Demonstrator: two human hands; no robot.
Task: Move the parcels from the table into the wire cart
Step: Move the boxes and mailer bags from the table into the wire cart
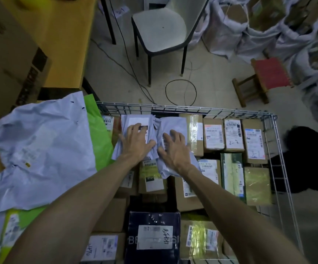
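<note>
Carton [7,60] and yellow table [63,35] fill the upper left. Below them a big pale bag [40,149] lies crumpled over a green bag [97,134], and both lean against the left side of the cart [192,108], covering that edge. Inside the cart, at its far left, two pale mailers lie side by side on top of the boxes [213,134]. The left hand [135,143] lies flat, fingers spread, on the left mailer [133,121], partly covering its label. The right hand [175,149], fingers likewise spread, presses on the right mailer [173,122]; neither hand grips anything. Brown labelled boxes stand packed in rows to the right of the mailers and below them, with a dark box [154,220] nearest the person. Beyond the cart the pale floor [116,73] carries loose cables [181,92] and a grey chair [160,29]. Farther right stand a small wooden stool [266,77] with a red seat and, at the upper right, several pale sacks [259,25]. The room is dim.
</note>
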